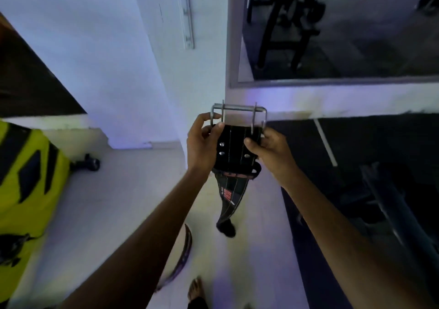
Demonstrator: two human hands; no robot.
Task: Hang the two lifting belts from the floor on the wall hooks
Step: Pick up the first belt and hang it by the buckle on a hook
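White wall [147, 75]; belt [234, 147] in both hands.

Bare wall [114, 54] lies open below the hook rail [186, 11] — mirror frame [231, 35] crowds its right.

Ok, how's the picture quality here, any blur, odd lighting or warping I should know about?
Head view: dim, with a violet-blue cast on the white wall; wide-angle bending stretches the forearms and tilts the wall edges; the left hand, right hand and the belt they hold are fairly sharp, while the second belt on the floor and the yellow object are smeared.
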